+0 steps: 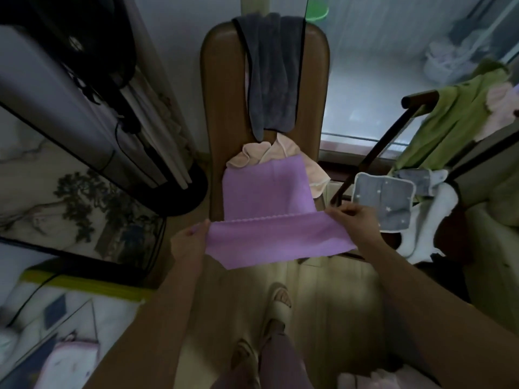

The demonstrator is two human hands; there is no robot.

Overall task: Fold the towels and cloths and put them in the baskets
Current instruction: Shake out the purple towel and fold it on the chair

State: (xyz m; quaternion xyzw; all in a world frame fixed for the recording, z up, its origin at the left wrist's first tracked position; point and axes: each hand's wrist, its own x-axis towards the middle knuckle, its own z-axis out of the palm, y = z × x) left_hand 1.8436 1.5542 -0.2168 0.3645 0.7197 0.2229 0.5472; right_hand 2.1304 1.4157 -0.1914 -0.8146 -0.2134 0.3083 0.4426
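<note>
1. The left hand (188, 239) pinches the left end of a purple cloth (269, 209), fingers curled onto its edge.
2. The right hand (354, 220) grips the cloth's right end, thumb and fingers closed on the fabric.
3. The cloth's near part is folded back and stretched between the two hands; its far part lies flat on the seat of a brown wooden chair (222, 88).
4. A peach cloth (283, 153) lies crumpled on the seat, just beyond the purple one and partly under it.
5. A dark grey towel (271, 77) hangs over the chair's back.
6. To the right, a grey star-patterned cloth (383, 199) lies folded, with a green cloth (449, 119) draped farther right.
7. Near left, a pink cloth (70, 360) sits in a container; its type is unclear.
</note>
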